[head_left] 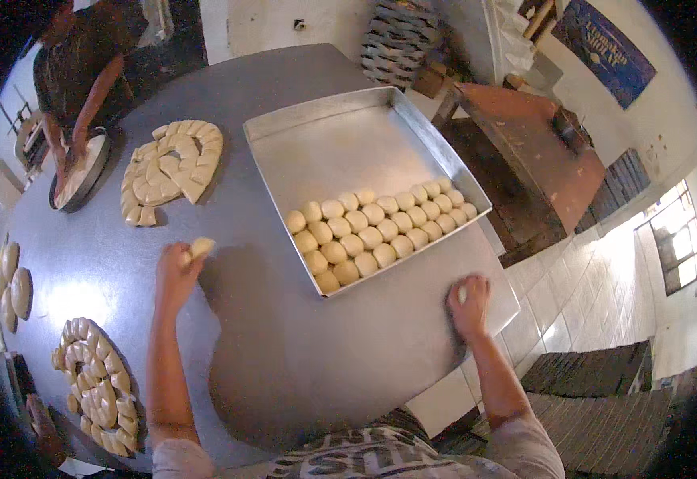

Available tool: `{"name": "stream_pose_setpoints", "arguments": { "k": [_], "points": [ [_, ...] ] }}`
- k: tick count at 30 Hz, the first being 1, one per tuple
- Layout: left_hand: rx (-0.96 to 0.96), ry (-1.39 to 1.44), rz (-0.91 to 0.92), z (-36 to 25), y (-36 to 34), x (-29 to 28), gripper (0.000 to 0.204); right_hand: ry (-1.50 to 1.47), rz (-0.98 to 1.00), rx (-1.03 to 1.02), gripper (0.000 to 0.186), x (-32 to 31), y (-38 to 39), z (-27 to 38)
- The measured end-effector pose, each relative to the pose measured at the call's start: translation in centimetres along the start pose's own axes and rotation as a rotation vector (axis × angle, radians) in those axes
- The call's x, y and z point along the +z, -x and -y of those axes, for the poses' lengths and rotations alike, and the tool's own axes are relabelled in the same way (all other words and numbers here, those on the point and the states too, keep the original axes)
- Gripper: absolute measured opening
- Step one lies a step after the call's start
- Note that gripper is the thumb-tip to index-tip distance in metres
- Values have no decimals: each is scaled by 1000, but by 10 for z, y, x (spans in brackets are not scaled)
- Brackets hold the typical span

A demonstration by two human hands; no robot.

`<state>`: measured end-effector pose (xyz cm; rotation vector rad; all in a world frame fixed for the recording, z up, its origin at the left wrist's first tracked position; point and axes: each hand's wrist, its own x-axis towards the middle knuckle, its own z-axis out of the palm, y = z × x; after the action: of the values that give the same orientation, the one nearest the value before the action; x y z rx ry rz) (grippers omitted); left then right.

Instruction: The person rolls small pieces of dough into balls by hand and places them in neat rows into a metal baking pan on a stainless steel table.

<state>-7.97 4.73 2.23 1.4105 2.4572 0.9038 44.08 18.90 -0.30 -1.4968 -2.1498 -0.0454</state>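
My left hand (176, 273) is closed on a cut piece of pale dough (201, 247), held over the metal table left of the tray. Near the table's right edge, my right hand (471, 310) curls round a small dough ball (462, 294), mostly hidden by the fingers. Between and beyond my hands stands a large square metal tray (348, 148). Rows of smooth round dough balls (371, 237) fill its near part, packed side by side. Beyond my left hand lies a coil of cut dough pieces (173, 168).
Another coil of cut dough (101, 391) lies at the near left, with several dough lumps (11, 283) farther left. At the far left a person (85, 80) has both hands in a round pan (85, 177). A brown wooden table (524, 144) stands beyond the metal table (308, 351).
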Motion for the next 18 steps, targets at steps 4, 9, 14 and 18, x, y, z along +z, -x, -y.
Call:
{"name": "stream_pose_setpoints", "arguments": {
  "k": [4, 9, 14, 18],
  "points": [
    [-142, 631, -7, -58, 62, 9, 26, -195, 0, 62, 17, 13, -39, 24],
    [-394, 858, 142, -89, 123, -4, 30, -245, 11, -255, 18, 3, -11, -17],
    [-468, 735, 21, -120, 162, 23, 32, -131, 56, -284, 14, -1, -36, -6],
    [-523, 930, -142, -135, 205, 10, 33, -397, 299, -155, 21, -31, -33, -38]
  ]
}}
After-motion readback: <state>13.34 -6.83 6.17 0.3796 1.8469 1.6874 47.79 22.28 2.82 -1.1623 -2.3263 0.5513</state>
